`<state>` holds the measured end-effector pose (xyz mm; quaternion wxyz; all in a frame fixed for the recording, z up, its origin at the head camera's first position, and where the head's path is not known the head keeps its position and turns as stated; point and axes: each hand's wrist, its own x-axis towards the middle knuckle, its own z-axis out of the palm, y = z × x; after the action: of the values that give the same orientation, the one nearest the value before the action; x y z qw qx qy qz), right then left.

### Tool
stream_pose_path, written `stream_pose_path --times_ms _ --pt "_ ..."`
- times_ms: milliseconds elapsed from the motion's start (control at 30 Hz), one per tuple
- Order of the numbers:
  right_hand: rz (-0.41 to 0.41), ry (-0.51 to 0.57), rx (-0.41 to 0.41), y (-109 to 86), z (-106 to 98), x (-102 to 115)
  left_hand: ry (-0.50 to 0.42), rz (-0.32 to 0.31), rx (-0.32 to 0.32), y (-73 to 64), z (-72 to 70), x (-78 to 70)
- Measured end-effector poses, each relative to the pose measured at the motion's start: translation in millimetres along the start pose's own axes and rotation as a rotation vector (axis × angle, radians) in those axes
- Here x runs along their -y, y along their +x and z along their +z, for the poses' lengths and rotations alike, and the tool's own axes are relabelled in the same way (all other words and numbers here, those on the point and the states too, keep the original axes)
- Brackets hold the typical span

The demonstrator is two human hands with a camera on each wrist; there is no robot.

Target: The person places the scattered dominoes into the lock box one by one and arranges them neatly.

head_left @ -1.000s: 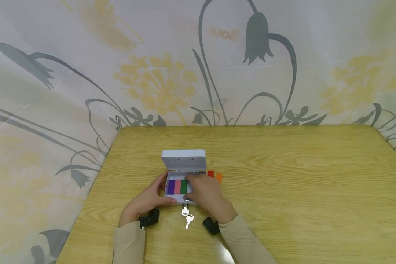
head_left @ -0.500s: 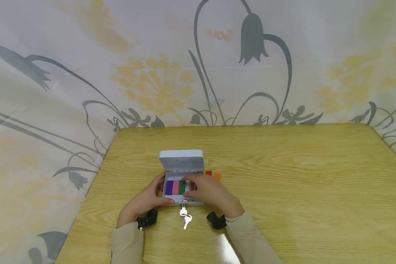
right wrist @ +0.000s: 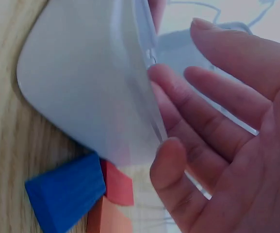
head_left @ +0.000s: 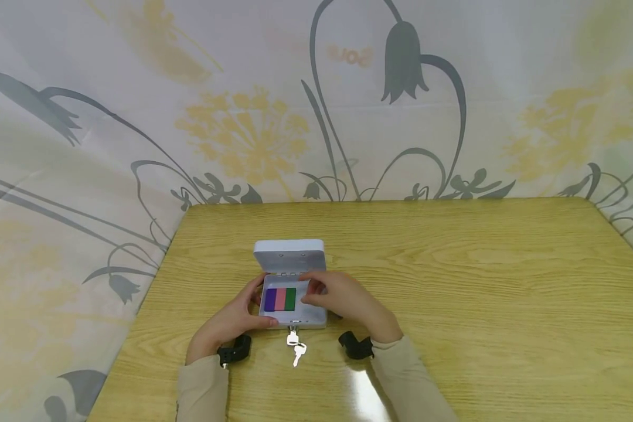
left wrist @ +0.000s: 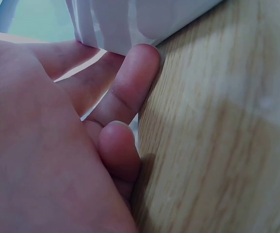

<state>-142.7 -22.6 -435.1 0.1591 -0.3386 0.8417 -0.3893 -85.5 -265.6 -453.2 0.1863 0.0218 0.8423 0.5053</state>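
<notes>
Stiff box [head_left: 310,314], light blocks [head_left: 280,299]

The box sits on the surface [head_left: 453,281]; the left hand [head_left: 234,319] grips its 9 o'clock side; the right hand [head_left: 343,296], fairly wide at 3 o'clock, holds nothing I can see; the box looks like thin, slick metal, so hold its side walls; the blocks inside, toward 9 o'clock, should be hard, so pinch their ends.

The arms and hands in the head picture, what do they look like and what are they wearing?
Long, plain beige sleeves reach nearly to the wrists. A chunky black gadget juts out beside each wrist. The left hand and right hand wear no gloves.
</notes>
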Motion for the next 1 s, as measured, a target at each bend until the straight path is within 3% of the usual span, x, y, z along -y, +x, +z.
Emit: stream_pose_path --times_ms 233,567,800,1000 --pt "-0.001 0.066 -0.048 -3.0 -8 -5 0.01 -0.007 -0.003 0.5 0.0 0.4" --pt "0.066 0.093 -0.153 -7.2 -16 -13 0.02 -0.001 -0.001 1.4 0.0 1.3" --pt "0.093 0.125 -0.143 -8.8 -19 -17 0.019 0.0 0.0 1.3 0.1 1.1" --pt "0.105 0.087 -0.159 -10.2 -22 -21 0.029 -0.005 -0.009 1.5 0.5 1.3"
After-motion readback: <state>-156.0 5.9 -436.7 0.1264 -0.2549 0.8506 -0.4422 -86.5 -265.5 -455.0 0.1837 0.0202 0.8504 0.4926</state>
